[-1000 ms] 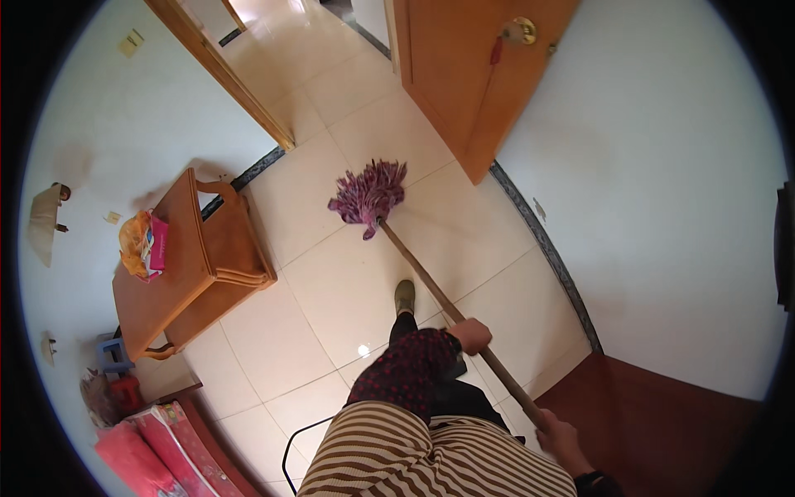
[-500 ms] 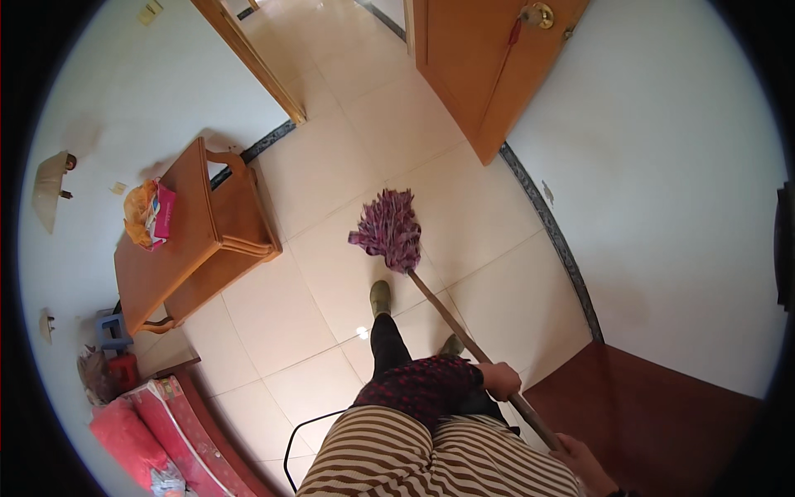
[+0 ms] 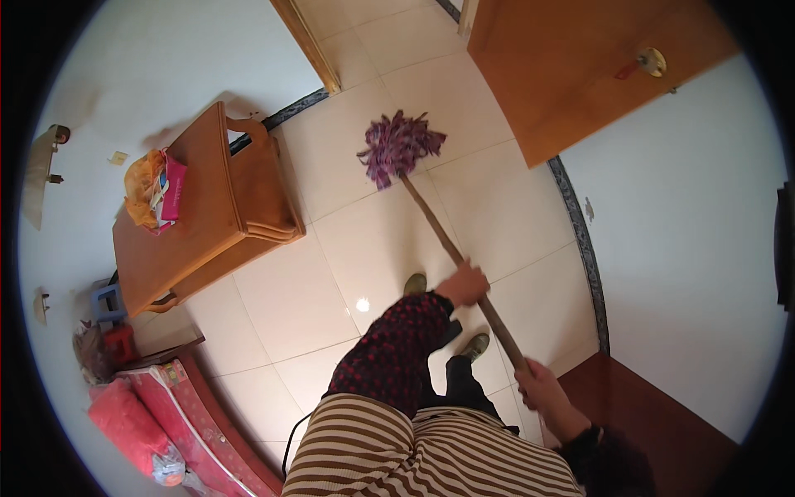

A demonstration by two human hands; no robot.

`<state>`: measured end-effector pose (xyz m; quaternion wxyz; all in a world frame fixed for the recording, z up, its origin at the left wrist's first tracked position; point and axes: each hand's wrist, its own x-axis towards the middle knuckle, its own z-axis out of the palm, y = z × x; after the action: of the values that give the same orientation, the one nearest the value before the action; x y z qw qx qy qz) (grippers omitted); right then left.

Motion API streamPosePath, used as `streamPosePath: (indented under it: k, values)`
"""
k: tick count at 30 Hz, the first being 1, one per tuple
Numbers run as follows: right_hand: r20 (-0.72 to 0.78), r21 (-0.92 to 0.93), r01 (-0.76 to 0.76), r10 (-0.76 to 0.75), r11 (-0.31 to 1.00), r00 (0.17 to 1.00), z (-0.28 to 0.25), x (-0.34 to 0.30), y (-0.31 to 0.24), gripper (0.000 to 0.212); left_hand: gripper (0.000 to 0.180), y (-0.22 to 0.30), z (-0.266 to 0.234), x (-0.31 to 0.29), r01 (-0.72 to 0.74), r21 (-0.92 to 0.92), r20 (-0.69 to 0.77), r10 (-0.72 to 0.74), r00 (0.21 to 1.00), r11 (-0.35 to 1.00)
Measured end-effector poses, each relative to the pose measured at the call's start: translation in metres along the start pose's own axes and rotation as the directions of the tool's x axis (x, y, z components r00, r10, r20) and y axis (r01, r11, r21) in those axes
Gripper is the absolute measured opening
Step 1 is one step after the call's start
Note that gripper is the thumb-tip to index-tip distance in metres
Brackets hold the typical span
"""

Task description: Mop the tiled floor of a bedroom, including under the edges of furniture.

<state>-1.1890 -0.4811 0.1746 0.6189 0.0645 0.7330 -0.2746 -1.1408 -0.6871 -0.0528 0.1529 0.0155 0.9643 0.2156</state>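
A mop with a long wooden handle [image 3: 431, 217] slants from lower right up to the middle of the view. Its shaggy head of purple cloth strips [image 3: 400, 147] is over the pale tiled floor [image 3: 290, 286], ahead of my feet; whether it touches the tiles I cannot tell. My left hand [image 3: 465, 284] is wrapped round the handle about midway, the dark, red-spotted sleeve stretched forward. Lower down, close to the handle's top end, my right hand [image 3: 542, 388] grips it too.
An orange-brown wooden door [image 3: 571, 79] stands ajar at upper right. On the left, a wooden table [image 3: 195, 203] bears an orange and pink bag [image 3: 157, 189]. A red padded seat [image 3: 186, 414] is at lower left, with a blue stool [image 3: 108, 304] behind. A dark red surface [image 3: 638, 422] lies at lower right.
Both hands have pushed forward with the mop, and its head has moved away from me, farther up the floor. My left arm is now stretched out more. The view has shifted slightly.
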Motion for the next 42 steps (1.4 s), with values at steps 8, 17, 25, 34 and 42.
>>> streamPosePath:
  k: [8,17,25,34,42]
  values:
    - [0.081,0.219,0.114,-0.134,0.969,0.988,0.058,0.044,-0.13,0.013,0.015,-0.132,-0.069,-0.008,0.328,-0.113,-0.384,-0.346,0.856,0.938]
    - [0.103,-0.028,0.099,-0.095,0.995,0.99,-0.023,-0.032,0.071,0.046,0.012,-0.073,-0.012,0.017,-0.09,0.101,-0.025,0.093,0.995,0.991]
    - [-0.376,-0.693,-0.074,-0.272,0.717,0.886,0.005,-0.038,0.228,0.025,0.014,0.053,0.047,0.01,-0.195,0.04,0.532,0.144,0.834,0.98]
    - [-0.358,-0.559,0.06,-0.305,0.827,0.882,-0.038,-0.056,0.376,0.026,0.021,0.169,0.064,0.003,-0.318,0.052,0.748,0.174,0.641,0.947]
    - [-0.169,-0.365,-0.223,0.171,0.904,0.971,-0.124,-0.193,0.482,0.029,0.036,0.347,0.129,-0.03,-0.404,-0.447,0.685,0.595,0.419,0.798]
